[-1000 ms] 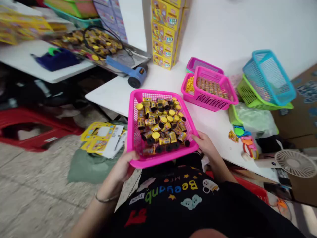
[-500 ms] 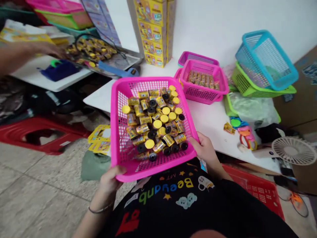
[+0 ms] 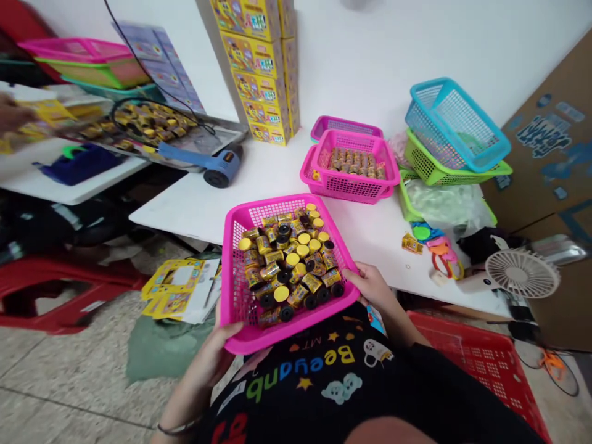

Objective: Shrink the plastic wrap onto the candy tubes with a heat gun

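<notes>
A pink plastic basket [image 3: 240, 342] is held in front of my body, over the near edge of the white table. Many small yellow cylinders [image 3: 292, 260] with yellow or black ends lie loosely inside it, piled toward its right side. My left hand [image 3: 221, 345] is closed on the basket's near left corner, thumb over the rim. At the right side my right hand [image 3: 370, 285] grips the rim, its thumb on top and the other fingers mostly hidden underneath.
On the white table [image 3: 272, 176] are stacked pink baskets [image 3: 351, 185], blue [image 3: 460, 123] and green baskets [image 3: 435, 163], a white fan [image 3: 522, 273] and a blue heat-gun-like tool [image 3: 222, 165]. Yellow boxes [image 3: 259, 86] stand behind. Another person's hand [image 3: 16, 117] is blurred at left.
The pink basket has come lower and closer to my body, still in both hands. My view has shifted, showing more of the wall and boxes. The other person's hand has moved left.
</notes>
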{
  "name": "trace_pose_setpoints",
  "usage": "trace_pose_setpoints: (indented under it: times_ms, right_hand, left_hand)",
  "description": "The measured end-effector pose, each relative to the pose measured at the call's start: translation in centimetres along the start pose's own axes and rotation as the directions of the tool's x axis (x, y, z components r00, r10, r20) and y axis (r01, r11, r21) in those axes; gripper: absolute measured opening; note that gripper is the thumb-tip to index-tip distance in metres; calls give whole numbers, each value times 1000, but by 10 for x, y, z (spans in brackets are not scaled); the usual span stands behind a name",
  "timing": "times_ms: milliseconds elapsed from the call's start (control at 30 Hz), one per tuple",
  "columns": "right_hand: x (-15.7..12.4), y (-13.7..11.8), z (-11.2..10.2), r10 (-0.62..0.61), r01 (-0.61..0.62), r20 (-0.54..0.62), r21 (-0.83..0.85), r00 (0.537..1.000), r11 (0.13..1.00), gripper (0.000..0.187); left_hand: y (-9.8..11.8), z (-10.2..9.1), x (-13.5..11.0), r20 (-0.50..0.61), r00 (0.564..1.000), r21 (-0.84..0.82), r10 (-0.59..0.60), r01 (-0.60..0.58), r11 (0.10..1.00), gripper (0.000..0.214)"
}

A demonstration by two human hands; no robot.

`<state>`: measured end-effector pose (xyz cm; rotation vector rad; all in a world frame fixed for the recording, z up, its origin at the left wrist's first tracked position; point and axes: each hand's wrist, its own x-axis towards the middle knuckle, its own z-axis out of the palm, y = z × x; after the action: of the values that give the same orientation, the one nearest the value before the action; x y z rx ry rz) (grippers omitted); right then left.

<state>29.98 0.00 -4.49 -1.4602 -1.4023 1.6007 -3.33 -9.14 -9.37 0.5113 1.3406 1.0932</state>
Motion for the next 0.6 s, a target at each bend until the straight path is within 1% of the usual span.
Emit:
trace_pose_setpoints:
  times_ms: [67, 100, 167, 233, 267, 333, 367, 400, 433, 467, 500, 533, 567, 600]
  right_hand:
    - [7, 2, 0, -19, 19, -8, -43, 1000, 999, 60]
    - [11, 4, 0, -28, 27, -9, -70, 1000, 997, 61]
    - [19, 7, -1, -50, 49, -3, -130, 999, 990, 64]
    - [27, 6, -7, -100, 95, -16, -202, 995, 975, 63]
    - [31, 4, -12, -142, 127, -44, -244, 989, 961, 61]
    - [42, -8, -29, -247, 190, -152, -313, 957, 931, 54]
    - [50, -17, -40, -313, 221, -227, -355, 922, 908, 53]
    - [58, -29, -51, -394, 248, -301, -425, 869, 871, 53]
    - [68, -41, -63, -482, 264, -359, -510, 800, 819, 54]
    - [80, -54, -76, -613, 261, -374, -663, 696, 701, 52]
    - [92, -67, -88, -725, 223, -335, -801, 602, 556, 52]
    - [105, -79, -98, -788, 173, -272, -887, 553, 428, 54]
    - [118, -89, -108, -807, 132, -210, -933, 552, 334, 54]
    - [130, -97, -116, -795, 106, -169, -954, 583, 280, 52]
  left_hand:
    - [1, 3, 6, 28, 1000, -8, -5, 5, 1000, 48]
    - [1, 5, 9, 22, 1000, -20, -7, 7, 1000, 52]
    - [3, 11, 12, -16, 1000, -36, 19, -19, 999, 61]
    - [6, 15, 14, -49, 998, -53, 42, -45, 998, 69]
    - [8, 16, 15, -45, 998, -61, 51, -53, 997, 70]
    - [11, 15, 16, 17, 998, -54, 53, -52, 997, 70]
    - [13, 15, 16, 53, 997, -38, 55, -53, 998, 69]
    - [15, 15, 16, 76, 995, -22, 64, -62, 998, 67]
    - [17, 16, 17, 83, 993, -17, 87, -86, 996, 66]
    - [18, 17, 18, 62, 990, -32, 129, -128, 991, 65]
    - [20, 20, 20, 12, 983, -66, 184, -183, 981, 61]
    - [21, 23, 22, -46, 972, -107, 229, -233, 967, 57]
    - [22, 27, 24, -109, 958, -147, 265, -279, 949, 53]
    - [22, 30, 26, -167, 943, -181, 289, -317, 931, 50]
